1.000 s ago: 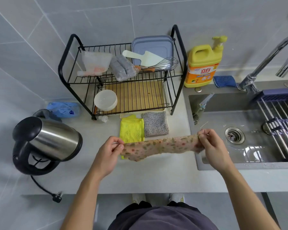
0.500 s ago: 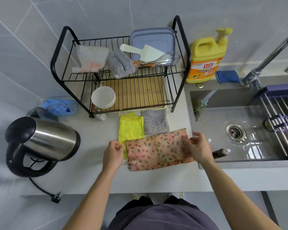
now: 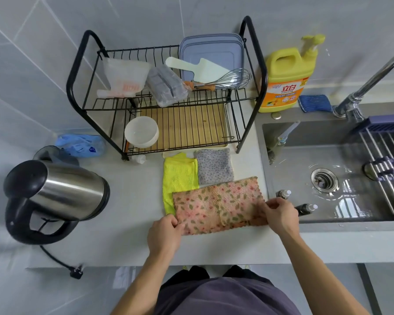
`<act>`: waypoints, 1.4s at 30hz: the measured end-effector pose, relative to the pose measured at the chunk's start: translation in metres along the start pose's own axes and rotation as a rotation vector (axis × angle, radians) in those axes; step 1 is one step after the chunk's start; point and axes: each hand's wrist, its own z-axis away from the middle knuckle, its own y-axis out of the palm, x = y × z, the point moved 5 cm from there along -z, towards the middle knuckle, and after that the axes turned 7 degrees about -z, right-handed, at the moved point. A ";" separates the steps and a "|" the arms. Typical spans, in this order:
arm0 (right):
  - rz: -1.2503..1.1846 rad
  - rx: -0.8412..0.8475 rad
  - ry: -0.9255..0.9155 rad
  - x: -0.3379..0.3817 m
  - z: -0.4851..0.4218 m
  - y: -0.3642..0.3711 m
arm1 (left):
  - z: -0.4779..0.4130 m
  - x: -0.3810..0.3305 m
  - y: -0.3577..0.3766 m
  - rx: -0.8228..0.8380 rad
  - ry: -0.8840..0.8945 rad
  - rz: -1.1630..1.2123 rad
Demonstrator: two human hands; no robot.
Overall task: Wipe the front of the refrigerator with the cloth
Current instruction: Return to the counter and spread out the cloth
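The floral cloth (image 3: pixel 216 204) lies spread on the grey countertop (image 3: pixel 123 223), just left of the sink (image 3: pixel 305 160). The left hand (image 3: pixel 163 235) pinches its near left corner between thumb and fingers. The right hand (image 3: pixel 280 214) pinches its right edge, at the counter's lip beside the basin.

Around the cloth, clock-wise:
- At 10 o'clock, a yellow cloth (image 3: pixel 179 176) lies flat; the floral cloth covers its near right part.
- At 12, a grey speckled cloth (image 3: pixel 214 165) sits beside the yellow one, its near edge touching or just short of the floral one.
- Farther at 12 stands a black wire dish rack (image 3: pixel 263 71). A white bowl (image 3: pixel 141 131) sits on its lower tier, and a whisk (image 3: pixel 228 79), a pale spatula (image 3: pixel 191 65) and a blue-grey lid (image 3: pixel 212 48) are above.
- At 1, a yellow detergent bottle (image 3: pixel 284 80) stands by the wall, with a blue scrub pad (image 3: pixel 314 103) just to its right.
- At 3, two small dark bottles (image 3: pixel 306 209) lie in the wet basin, close to the right hand. Beyond them are the drain strainer (image 3: pixel 324 179) and a roll-up rack (image 3: pixel 387 160), under the faucet (image 3: pixel 371 80).
- At 9, well apart, a steel kettle (image 3: pixel 62 189) stands; its cord runs to a loose plug (image 3: pixel 76 272) at the counter's near edge.
- At 10, behind the kettle, is a blue plastic packet (image 3: pixel 80 145).
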 end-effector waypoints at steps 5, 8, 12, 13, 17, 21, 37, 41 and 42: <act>-0.234 0.051 -0.005 0.001 0.000 -0.004 | -0.002 0.004 -0.011 0.063 -0.011 0.038; -0.397 0.094 0.037 -0.002 0.002 -0.007 | -0.010 0.011 -0.009 0.206 -0.085 0.317; -0.357 0.091 0.063 -0.014 0.003 -0.007 | -0.007 0.015 -0.007 0.472 -0.193 0.693; -0.293 0.079 0.047 -0.018 0.003 -0.007 | -0.006 0.017 -0.004 0.497 -0.198 0.692; 0.069 0.044 -0.029 -0.029 0.005 -0.005 | -0.011 0.026 0.009 0.355 -0.167 0.536; 0.219 -0.048 -0.257 -0.015 0.012 0.000 | 0.000 0.017 0.001 -0.028 -0.067 0.173; 0.113 0.106 -0.070 0.009 0.014 0.017 | 0.004 -0.016 0.011 -0.097 0.327 0.139; -0.175 0.092 -0.096 0.026 0.034 0.007 | 0.012 -0.029 0.008 -0.031 0.320 0.418; -0.241 0.101 -0.114 0.031 0.040 0.008 | 0.013 -0.032 0.009 0.006 0.322 0.477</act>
